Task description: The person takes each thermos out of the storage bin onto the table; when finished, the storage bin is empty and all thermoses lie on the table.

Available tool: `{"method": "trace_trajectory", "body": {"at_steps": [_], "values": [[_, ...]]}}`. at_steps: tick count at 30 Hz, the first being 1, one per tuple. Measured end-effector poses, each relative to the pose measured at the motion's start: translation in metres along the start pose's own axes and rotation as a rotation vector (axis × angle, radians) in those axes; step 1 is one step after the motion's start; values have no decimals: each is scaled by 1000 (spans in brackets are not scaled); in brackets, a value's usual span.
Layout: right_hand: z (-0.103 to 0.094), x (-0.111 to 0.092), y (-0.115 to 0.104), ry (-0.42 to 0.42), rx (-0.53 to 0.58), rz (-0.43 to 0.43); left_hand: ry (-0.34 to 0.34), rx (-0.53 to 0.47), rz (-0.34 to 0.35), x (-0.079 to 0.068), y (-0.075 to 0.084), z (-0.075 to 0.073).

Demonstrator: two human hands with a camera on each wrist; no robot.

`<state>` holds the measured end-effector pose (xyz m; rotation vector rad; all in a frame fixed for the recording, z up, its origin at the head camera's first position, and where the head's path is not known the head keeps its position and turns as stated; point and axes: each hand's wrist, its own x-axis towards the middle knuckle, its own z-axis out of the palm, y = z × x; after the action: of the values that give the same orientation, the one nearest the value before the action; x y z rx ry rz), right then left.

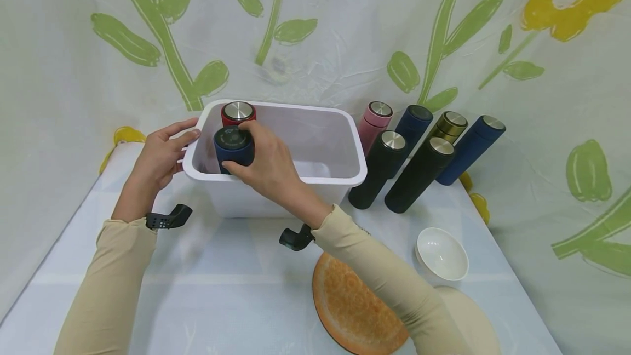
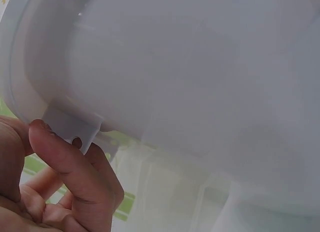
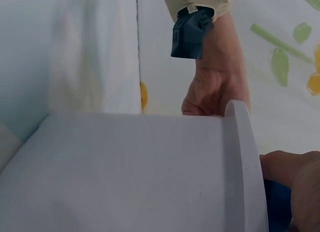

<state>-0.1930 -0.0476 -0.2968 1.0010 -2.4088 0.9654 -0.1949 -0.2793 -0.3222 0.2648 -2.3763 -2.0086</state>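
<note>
Inside the white plastic bin [image 1: 268,201], hold the navy cylindrical flask [image 1: 233,148] upright, right hand [image 1: 271,162] gripping, relaxed left hand [image 1: 159,153] bracing the rim [image 1: 189,159].

Inside the white tub [image 1: 246,196], free room is left in the right half, reached over its open top. The tub's left end is taken up by a dark-blue bottle [image 1: 234,152], held by the right grip [image 1: 266,160], and by a red bottle [image 1: 239,110] behind it. The tub's left rim is blocked by the left grip [image 1: 160,152]. To the tub's right, passage is barred by six bottles [image 1: 414,182]. Before the tub, bare tabletop [image 1: 222,289] is flanked by both sleeves [image 1: 389,273].
</note>
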Motion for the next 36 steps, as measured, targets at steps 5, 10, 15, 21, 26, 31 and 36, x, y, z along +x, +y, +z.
{"method": "trace_trajectory", "body": {"at_steps": [5,10,15,21,26,31,36], "values": [[-2,-3,-1,-34,-7,54,-7,5,-5,0,1,2],[-4,-6,0,-65,21,96,-9,6,0,2,1,4],[-5,-6,2,-92,61,84,-8,-13,1,3,-2,3],[-6,-5,4,-157,155,99,-19,-30,-1,3,-4,4],[-7,-7,4,-183,186,92,-17,12,-1,1,-5,1],[-15,-10,7,-179,189,126,-15,9,-3,2,-5,-1],[-29,-16,14,-178,211,155,-16,-1,3,3,-3,0]]}}
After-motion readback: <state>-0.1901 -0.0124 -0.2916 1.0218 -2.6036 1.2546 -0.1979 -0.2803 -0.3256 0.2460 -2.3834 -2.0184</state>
